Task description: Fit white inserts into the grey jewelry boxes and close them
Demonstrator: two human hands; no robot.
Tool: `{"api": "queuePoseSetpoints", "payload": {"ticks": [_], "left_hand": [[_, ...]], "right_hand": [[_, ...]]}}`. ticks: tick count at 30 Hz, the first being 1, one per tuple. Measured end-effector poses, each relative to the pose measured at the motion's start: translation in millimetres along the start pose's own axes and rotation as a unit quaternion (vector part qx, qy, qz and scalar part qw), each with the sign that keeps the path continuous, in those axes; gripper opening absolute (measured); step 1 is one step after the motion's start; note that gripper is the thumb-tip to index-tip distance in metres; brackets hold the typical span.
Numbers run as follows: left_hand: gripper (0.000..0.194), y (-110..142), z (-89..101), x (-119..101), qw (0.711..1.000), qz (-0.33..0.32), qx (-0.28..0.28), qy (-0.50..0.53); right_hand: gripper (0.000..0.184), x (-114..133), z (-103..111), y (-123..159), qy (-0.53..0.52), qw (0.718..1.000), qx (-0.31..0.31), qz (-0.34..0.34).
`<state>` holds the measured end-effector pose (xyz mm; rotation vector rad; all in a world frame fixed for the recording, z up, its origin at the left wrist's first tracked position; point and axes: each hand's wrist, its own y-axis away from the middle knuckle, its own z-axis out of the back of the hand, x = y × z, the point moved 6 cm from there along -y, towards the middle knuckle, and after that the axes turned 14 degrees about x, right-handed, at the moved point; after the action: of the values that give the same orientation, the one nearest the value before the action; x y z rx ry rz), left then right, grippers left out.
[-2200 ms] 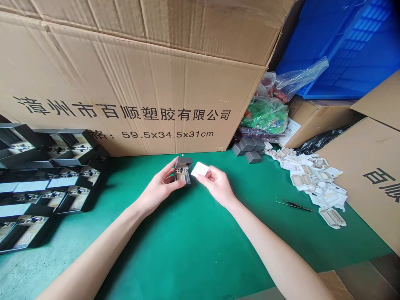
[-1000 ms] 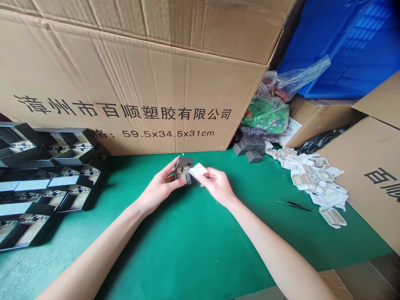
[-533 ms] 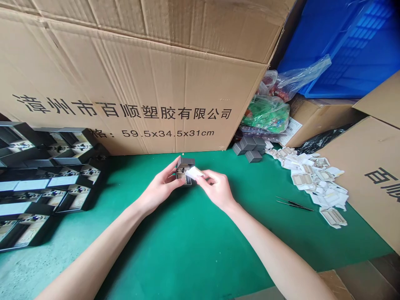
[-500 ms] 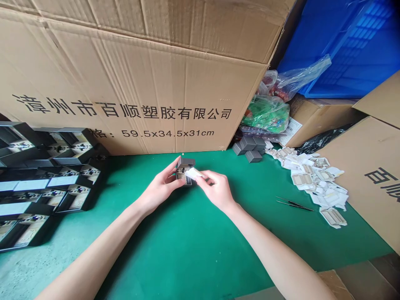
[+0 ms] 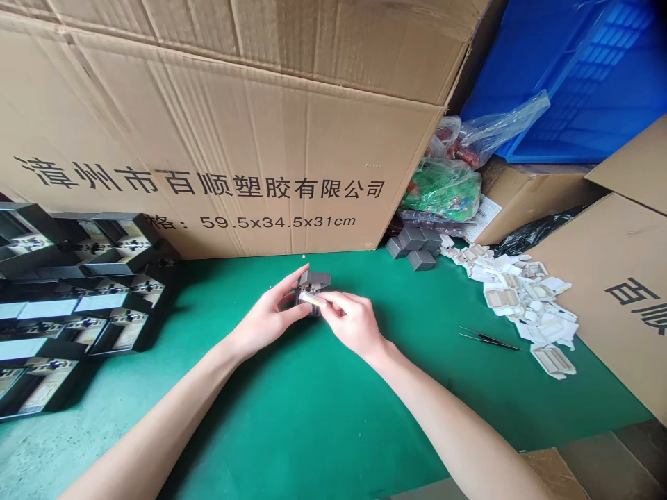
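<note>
My left hand (image 5: 276, 305) grips a small dark grey box (image 5: 317, 279) from its left side, with the lid raised at the back. Between the thumb and fingers of my right hand (image 5: 354, 319) is a small white piece (image 5: 311, 298), pinched at its right end. That piece lies tilted over the front of the box and hides part of the inside. Whether it touches the box I cannot tell.
Open dark boxes (image 5: 114, 264) are stacked at the left. Several closed grey boxes (image 5: 421, 260), a pile of white pieces (image 5: 542, 305) and tweezers (image 5: 488, 338) lie at the right on the green tabletop (image 5: 313, 417). A large carton (image 5: 234, 125) stands behind.
My right hand has lowered the white piece slightly and turned it to lie flatter across the box front. The box, held by my left hand, sits slightly lower and further right in view.
</note>
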<state>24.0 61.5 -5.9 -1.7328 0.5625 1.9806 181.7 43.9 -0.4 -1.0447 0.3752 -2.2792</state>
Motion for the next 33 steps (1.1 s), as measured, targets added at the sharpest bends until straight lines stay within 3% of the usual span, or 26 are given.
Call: {"api": "queuePoseSetpoints", "payload": {"ticks": [33], "left_hand": [[0.055, -0.8, -6.6, 0.3, 0.996, -0.02, -0.027, -0.081]], "right_hand": [[0.025, -4.3, -9.7, -0.9, 0.007, 0.997, 0.057, -0.043]]}}
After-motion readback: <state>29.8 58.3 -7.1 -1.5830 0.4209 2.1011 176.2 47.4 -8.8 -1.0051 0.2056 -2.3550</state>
